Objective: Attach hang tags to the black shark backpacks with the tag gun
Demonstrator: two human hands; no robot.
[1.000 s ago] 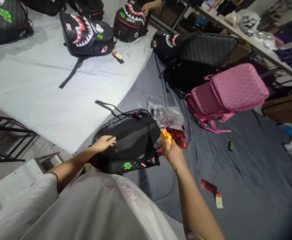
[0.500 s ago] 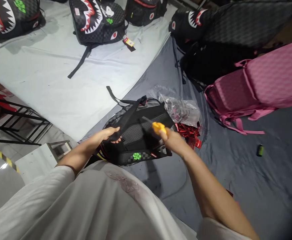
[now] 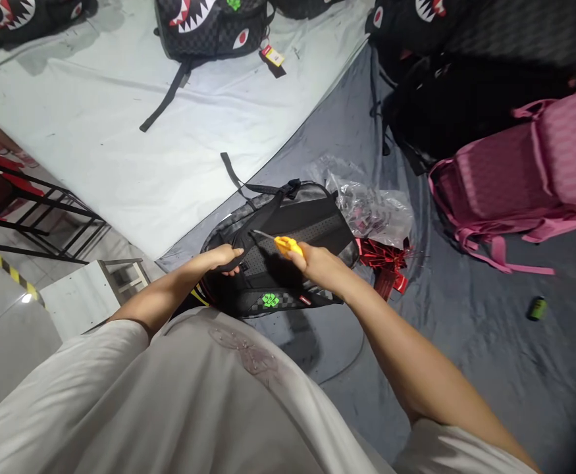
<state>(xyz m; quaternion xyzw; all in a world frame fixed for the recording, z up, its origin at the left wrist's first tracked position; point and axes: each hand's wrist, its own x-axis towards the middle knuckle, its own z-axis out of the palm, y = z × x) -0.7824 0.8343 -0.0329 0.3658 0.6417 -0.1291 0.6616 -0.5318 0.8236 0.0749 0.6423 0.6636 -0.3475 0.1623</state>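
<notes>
A black backpack (image 3: 312,230) lies back panel up in front of me, its side marked with a green print. My left hand (image 3: 226,257) is closed around a black shoulder strap (image 3: 262,218) at the bag's left end. Over the back panel, my right hand (image 3: 312,260) grips a yellow-handled tool (image 3: 288,247). The tool's thin, dark, pointed end reaches left to the strap, near my left hand. Whether that tip touches the strap I cannot tell. A loose webbing end (image 3: 229,168) sticks out beyond the bag's far edge.
Crumpled clear plastic (image 3: 379,210) and red foil scraps (image 3: 384,260) lie right of the bag. Farther right are a pink backpack (image 3: 499,171) and a small green-black cylinder (image 3: 537,308). Shark-mouth backpacks (image 3: 213,33) stand at the back. A small wooden stool (image 3: 80,296) is at left.
My right hand has brought the yellow-handled tool left, to the strap. My left hand keeps its hold on the strap. The whole view has shifted slightly.
</notes>
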